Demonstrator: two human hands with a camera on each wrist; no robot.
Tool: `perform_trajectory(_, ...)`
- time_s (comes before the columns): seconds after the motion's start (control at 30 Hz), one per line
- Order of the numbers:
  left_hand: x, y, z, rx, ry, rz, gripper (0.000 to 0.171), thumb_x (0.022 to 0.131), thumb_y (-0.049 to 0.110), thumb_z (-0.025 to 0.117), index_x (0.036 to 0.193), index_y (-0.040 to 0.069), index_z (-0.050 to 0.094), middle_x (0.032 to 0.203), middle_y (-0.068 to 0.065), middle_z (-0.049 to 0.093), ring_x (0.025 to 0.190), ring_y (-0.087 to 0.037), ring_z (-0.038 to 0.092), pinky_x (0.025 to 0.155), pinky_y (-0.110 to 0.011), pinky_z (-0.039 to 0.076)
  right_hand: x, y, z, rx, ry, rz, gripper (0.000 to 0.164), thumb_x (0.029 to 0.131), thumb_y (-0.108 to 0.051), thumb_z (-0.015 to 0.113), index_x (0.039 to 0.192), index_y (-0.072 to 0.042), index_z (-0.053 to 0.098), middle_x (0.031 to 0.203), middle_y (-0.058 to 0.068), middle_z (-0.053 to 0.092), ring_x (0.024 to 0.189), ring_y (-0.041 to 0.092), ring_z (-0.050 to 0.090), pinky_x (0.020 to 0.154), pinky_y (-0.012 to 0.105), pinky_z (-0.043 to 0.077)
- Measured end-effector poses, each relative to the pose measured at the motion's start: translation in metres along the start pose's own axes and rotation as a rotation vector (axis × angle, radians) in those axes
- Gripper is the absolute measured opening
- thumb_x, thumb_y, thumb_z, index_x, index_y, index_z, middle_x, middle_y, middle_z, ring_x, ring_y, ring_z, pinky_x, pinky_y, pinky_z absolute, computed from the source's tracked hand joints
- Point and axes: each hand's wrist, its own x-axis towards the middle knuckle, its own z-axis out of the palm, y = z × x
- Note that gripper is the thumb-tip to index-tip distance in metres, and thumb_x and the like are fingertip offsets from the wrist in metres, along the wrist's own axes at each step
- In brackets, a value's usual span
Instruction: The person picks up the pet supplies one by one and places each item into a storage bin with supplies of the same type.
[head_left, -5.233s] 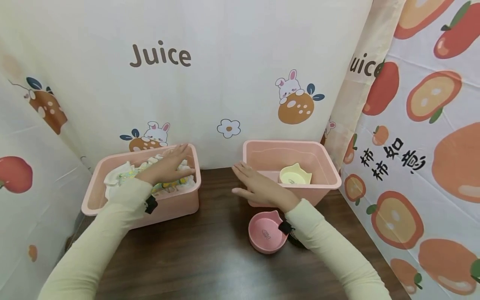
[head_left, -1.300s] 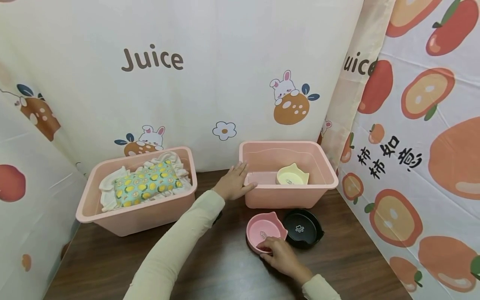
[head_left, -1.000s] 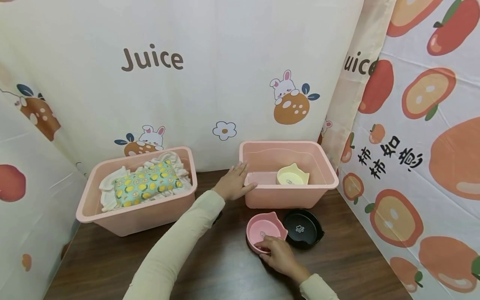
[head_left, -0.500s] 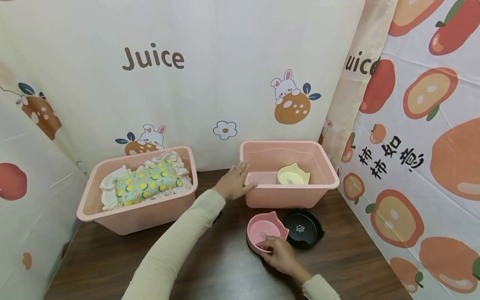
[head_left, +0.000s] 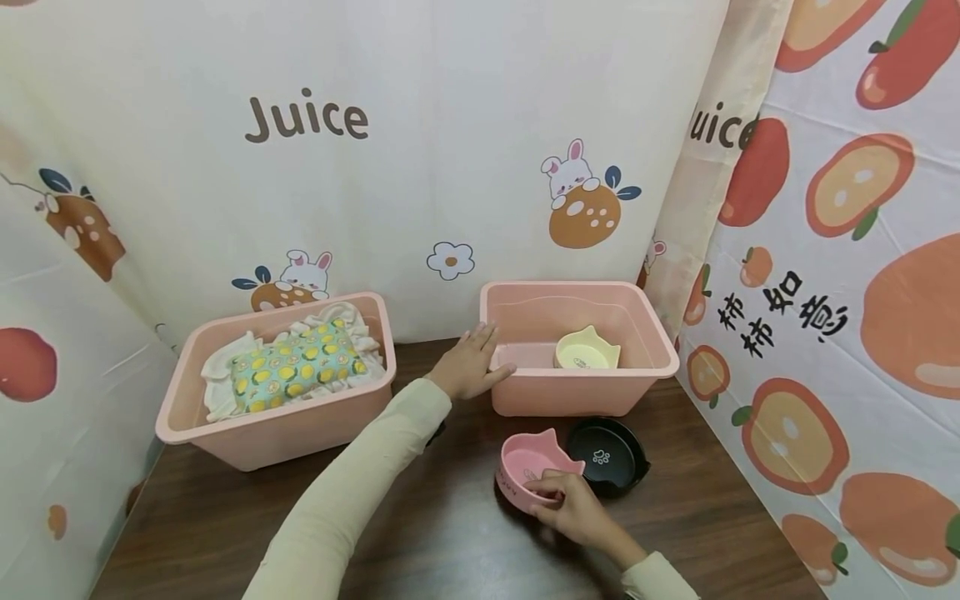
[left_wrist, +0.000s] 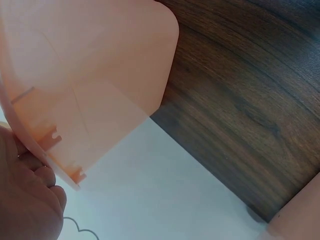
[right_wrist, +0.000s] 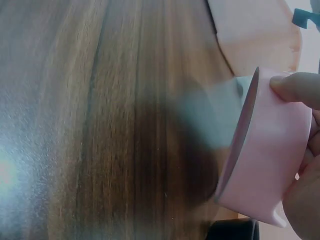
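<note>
My right hand (head_left: 576, 510) pinches the near rim of a pink cat-ear bowl (head_left: 532, 461). The bowl is tilted, its near side raised and lettering showing on its outer wall. In the right wrist view, the thumb lies against the pink bowl (right_wrist: 272, 150), with a shadow on the tabletop beside it. My left hand (head_left: 467, 367) holds the left rim of the right-hand pink bin (head_left: 577, 392). Curled fingers (left_wrist: 46, 176) show at that rim in the left wrist view. A pale yellow cat-ear bowl (head_left: 588, 348) sits inside this bin.
A black bowl with a paw print (head_left: 606, 458) stands just right of the pink bowl. Another pink bin (head_left: 300, 425) at the left contains a lemon-print pillow (head_left: 296, 367) with white frills. Printed curtains (head_left: 412, 167) border the dark wooden table (head_left: 420, 533) behind and on both sides.
From over the left bin, my left hand has moved to the right bin's rim. My right hand has come down to the pink bowl, tilting it up and shifting it slightly right.
</note>
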Motion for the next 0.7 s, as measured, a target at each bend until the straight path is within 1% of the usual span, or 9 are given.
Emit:
perform_trajectory(0.2,-0.002,0.003,-0.004,0.005,-0.015,0.003,0.082,0.098,0.058,0.034,0.151,-0.002,0.02,0.159,-0.015,0.015,0.147,-0.029,0.012,0.118,-0.041,0.014,-0.008,-0.008,-0.007,0.034,0.014,-0.04,0.028,0.071,-0.003,0.081,0.098,-0.003,0.076,0.068,-0.004,0.056,0.062,0.003,0.043,0.054,0.014,0.038)
perform_trajectory(0.3,-0.003,0.003,-0.007,0.005,-0.025,0.007,0.081,0.098,0.058,0.034,0.151,-0.002,0.018,0.159,-0.016,0.015,0.147,-0.029,0.011,0.118,-0.042,0.014,-0.01,-0.014,-0.01,0.043,0.017,-0.074,0.029,0.07,-0.002,0.081,0.098,-0.001,0.075,0.066,0.0,0.055,0.059,0.009,0.043,0.053,0.015,0.038)
perform_trajectory(0.37,-0.003,0.003,-0.008,0.011,-0.03,0.011,0.081,0.098,0.057,0.033,0.151,-0.002,0.018,0.159,-0.016,0.015,0.147,-0.03,0.011,0.118,-0.042,0.014,-0.011,-0.02,-0.013,0.059,0.027,-0.097,0.029,0.069,0.001,0.081,0.098,0.002,0.075,0.066,0.002,0.055,0.058,0.014,0.043,0.05,0.018,0.038)
perform_trajectory(0.47,-0.003,0.003,-0.009,0.016,-0.037,0.013,0.081,0.098,0.058,0.033,0.151,-0.003,0.018,0.159,-0.017,0.014,0.147,-0.03,0.011,0.118,-0.041,0.013,-0.01,-0.039,-0.02,0.071,0.045,-0.144,0.03,0.066,0.008,0.08,0.096,0.007,0.073,0.064,0.006,0.053,0.057,0.021,0.042,0.048,0.023,0.037)
perform_trajectory(0.6,-0.003,0.003,-0.007,0.019,-0.045,0.006,0.082,0.098,0.059,0.03,0.151,-0.002,0.016,0.159,-0.016,0.013,0.147,-0.029,0.01,0.119,-0.04,0.012,-0.007,-0.069,-0.035,0.073,0.056,-0.212,0.029,0.064,0.014,0.078,0.092,0.008,0.073,0.062,0.008,0.048,0.057,0.022,0.04,0.048,0.025,0.036)
perform_trajectory(0.63,-0.003,0.003,-0.007,0.02,-0.048,0.001,0.083,0.098,0.06,0.03,0.152,-0.001,0.015,0.16,-0.015,0.012,0.148,-0.028,0.009,0.119,-0.04,0.012,-0.006,-0.074,-0.039,0.069,0.056,-0.227,0.028,0.065,0.014,0.077,0.091,0.007,0.073,0.062,0.008,0.047,0.058,0.021,0.04,0.049,0.025,0.037)
perform_trajectory(0.7,-0.003,0.003,-0.006,0.021,-0.047,-0.006,0.083,0.098,0.061,0.029,0.152,0.0,0.015,0.16,-0.015,0.012,0.148,-0.027,0.009,0.119,-0.04,0.012,-0.005,-0.077,-0.045,0.07,0.052,-0.25,0.028,0.066,0.014,0.077,0.092,0.005,0.073,0.062,0.006,0.046,0.058,0.02,0.041,0.05,0.023,0.037)
